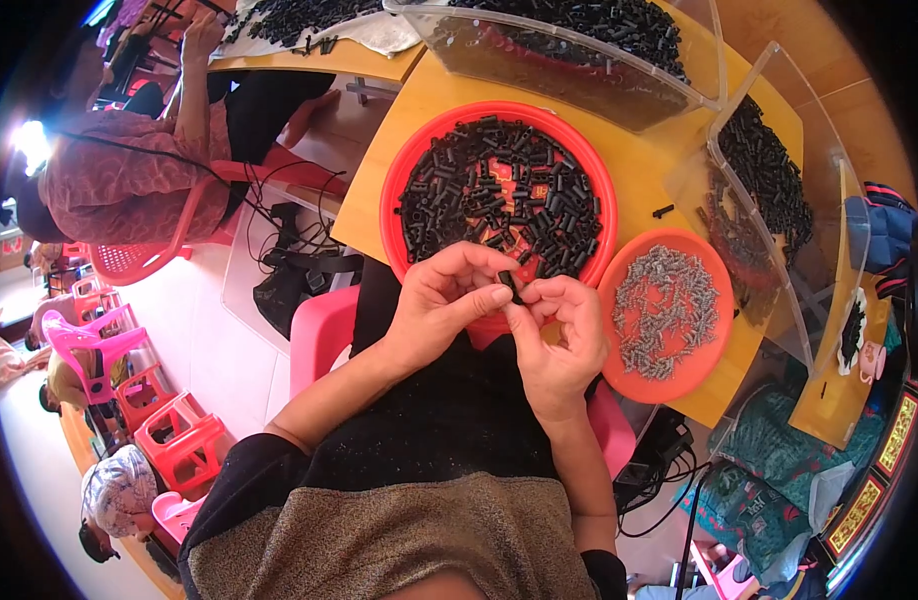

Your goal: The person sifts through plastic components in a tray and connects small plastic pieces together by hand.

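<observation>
A small black plastic tube (512,288) is pinched between both my hands over the near rim of a red basin (391,190). My left hand (444,305) grips its far end between thumb and forefinger. On its near end, the fingertips of my right hand (562,345) are pressed together; whether they hold a second small part is hidden. Many loose black tubes (444,185) lie inside the basin. Right of my right hand sits an orange plate (616,290) heaped with small silvery metal pieces (669,305), too fine to tell whether screws or springs.
Clear plastic bins (579,75) full of black parts stand at the far side and right of the yellow table (669,175). One stray black tube (663,211) lies beside the basin. At left, another person (139,170) sits on a red chair; several stools (179,440) stand beyond.
</observation>
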`<act>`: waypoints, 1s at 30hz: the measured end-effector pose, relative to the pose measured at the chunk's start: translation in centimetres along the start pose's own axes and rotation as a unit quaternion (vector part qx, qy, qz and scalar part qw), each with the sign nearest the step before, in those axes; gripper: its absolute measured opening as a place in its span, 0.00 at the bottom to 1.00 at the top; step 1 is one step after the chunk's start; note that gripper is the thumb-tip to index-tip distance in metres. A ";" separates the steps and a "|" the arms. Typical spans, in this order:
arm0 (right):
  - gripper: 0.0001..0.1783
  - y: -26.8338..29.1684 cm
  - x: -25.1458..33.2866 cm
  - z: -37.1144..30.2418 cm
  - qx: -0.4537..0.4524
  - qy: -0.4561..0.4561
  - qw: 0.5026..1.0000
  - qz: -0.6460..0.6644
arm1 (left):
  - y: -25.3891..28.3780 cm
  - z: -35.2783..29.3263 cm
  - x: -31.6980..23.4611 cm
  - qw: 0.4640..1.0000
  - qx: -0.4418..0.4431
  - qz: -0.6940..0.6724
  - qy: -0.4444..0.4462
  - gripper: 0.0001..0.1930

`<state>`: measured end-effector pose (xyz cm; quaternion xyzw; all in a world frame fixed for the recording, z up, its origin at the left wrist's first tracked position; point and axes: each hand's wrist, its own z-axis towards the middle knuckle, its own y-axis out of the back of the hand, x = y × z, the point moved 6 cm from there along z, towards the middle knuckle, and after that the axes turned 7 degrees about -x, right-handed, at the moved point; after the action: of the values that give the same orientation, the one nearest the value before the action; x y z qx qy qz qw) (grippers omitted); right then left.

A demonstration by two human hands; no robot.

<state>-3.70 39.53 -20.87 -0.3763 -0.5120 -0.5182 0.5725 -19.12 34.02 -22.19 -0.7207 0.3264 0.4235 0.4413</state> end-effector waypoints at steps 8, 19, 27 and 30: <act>0.13 0.0 -0.5 0.8 0.019 -0.078 0.996 0.038 | 0.7 0.0 0.3 0.999 -0.001 -0.026 0.026 0.14; 0.09 -0.2 -0.5 0.5 0.097 -0.184 0.977 0.046 | 0.9 -0.2 0.4 0.998 0.000 -0.050 0.037 0.14; 0.06 -0.1 0.0 0.8 0.105 -0.142 0.984 0.038 | 1.4 -0.6 1.3 0.999 -0.038 -0.024 0.028 0.12; 0.07 -0.1 0.6 0.9 0.121 -0.121 0.985 0.015 | 1.0 -0.5 0.8 0.999 -0.037 -0.024 0.004 0.12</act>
<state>-4.03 40.29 -20.15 -0.3717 -0.6304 -0.3949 0.5554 -19.46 33.06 -23.16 -0.7454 0.2950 0.4220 0.4233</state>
